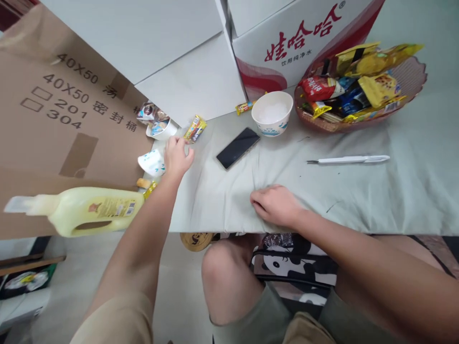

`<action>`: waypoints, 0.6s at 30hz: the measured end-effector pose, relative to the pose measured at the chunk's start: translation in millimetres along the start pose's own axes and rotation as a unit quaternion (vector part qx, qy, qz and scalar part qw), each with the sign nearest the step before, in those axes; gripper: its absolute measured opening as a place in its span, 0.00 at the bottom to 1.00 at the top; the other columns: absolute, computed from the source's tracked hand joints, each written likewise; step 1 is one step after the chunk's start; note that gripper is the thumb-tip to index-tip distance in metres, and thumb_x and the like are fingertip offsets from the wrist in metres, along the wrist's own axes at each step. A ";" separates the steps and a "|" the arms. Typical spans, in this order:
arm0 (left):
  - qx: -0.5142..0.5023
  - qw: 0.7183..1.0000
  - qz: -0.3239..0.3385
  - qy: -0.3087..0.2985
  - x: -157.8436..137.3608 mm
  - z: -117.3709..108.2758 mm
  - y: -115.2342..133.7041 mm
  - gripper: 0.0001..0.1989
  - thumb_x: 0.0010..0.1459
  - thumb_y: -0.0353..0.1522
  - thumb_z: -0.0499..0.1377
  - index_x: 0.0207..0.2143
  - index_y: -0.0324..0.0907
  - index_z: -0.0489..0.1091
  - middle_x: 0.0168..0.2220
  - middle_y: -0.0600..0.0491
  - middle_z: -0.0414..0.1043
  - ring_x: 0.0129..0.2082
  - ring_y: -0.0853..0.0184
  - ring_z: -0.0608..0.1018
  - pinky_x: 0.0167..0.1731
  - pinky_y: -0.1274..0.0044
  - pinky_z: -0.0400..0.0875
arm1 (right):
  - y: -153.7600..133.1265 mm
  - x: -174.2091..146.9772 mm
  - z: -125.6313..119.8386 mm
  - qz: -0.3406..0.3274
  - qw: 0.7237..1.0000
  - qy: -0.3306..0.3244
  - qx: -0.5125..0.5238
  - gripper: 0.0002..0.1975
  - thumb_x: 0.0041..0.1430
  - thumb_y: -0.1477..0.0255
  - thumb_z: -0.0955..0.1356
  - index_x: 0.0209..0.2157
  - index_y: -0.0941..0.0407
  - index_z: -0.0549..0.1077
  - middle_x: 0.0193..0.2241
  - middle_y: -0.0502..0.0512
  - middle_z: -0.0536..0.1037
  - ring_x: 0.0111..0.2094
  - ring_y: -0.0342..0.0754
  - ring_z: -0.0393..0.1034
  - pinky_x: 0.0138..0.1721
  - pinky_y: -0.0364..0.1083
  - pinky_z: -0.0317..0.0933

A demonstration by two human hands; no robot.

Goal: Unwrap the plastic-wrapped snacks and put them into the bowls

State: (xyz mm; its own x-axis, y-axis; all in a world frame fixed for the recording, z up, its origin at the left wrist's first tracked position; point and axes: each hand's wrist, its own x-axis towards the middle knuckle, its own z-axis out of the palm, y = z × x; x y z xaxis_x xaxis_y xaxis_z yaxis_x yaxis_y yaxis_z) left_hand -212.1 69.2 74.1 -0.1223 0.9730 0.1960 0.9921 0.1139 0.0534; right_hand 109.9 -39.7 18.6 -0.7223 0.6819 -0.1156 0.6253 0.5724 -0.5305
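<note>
My left hand [178, 156] reaches over the left part of the cloth, its thumb held apart from the fingers. Its fingertips are by the near end of a yellow snack packet [195, 128]; whether they touch it I cannot tell. A white paper cup [152, 162] with blue marks lies on its side just left of that hand. My right hand [276, 205] rests near the table's front edge with its fingers curled in, and nothing shows in them. Beyond it lies a black smartphone [238, 147]. A white pen-like tool [353, 160] with a dark tip lies to the right.
A white paper bowl [272, 114] stands beside a pink basket [333, 125] of snack packets. Another bowl [168, 131] holding packets sits at the carton [43, 143]. White boxes [208, 79] line the back. A yellow bottle [100, 206] lies at the left edge.
</note>
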 end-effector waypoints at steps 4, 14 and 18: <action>-0.038 0.998 -0.031 -0.035 60.2 34.4 23.9 0.26 0.59 0.31 0.59 0.61 0.40 0.68 0.65 0.44 0.59 0.70 0.50 0.59 0.67 0.59 0.53 | -0.3 0.6 -2.2 -0.001 1.000 -0.021 0.015 0.12 0.68 0.74 0.61 0.41 0.57 0.76 0.41 0.59 0.83 0.39 0.53 0.75 0.42 0.52 0.56; -0.122 0.975 -0.155 -0.102 85.5 46.5 10.4 0.29 0.50 0.25 0.65 0.56 0.43 0.69 0.50 0.48 0.75 0.51 0.56 0.77 0.55 0.66 0.70 | 2.5 1.0 -11.2 -0.016 0.999 -0.042 0.013 0.13 0.68 0.73 0.61 0.42 0.58 0.77 0.41 0.59 0.82 0.42 0.55 0.76 0.43 0.53 0.58; -0.436 0.860 -0.240 -0.108 27.7 11.7 38.1 0.23 0.52 0.28 0.61 0.51 0.47 0.70 0.40 0.53 0.76 0.32 0.68 0.77 0.32 0.77 0.72 | -1.3 -4.8 -14.9 -0.009 0.998 -0.028 0.051 0.14 0.67 0.74 0.60 0.43 0.56 0.77 0.45 0.59 0.83 0.43 0.55 0.77 0.43 0.52 0.60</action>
State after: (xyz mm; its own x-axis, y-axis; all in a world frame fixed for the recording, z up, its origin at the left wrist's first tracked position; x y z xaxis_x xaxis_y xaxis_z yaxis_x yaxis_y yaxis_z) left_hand -177.4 102.9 70.1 -0.4101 0.8812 -0.2352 0.4173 0.4106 0.8107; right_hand 117.0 -36.9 32.4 -0.7503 0.6438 -0.1505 0.5805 0.5325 -0.6160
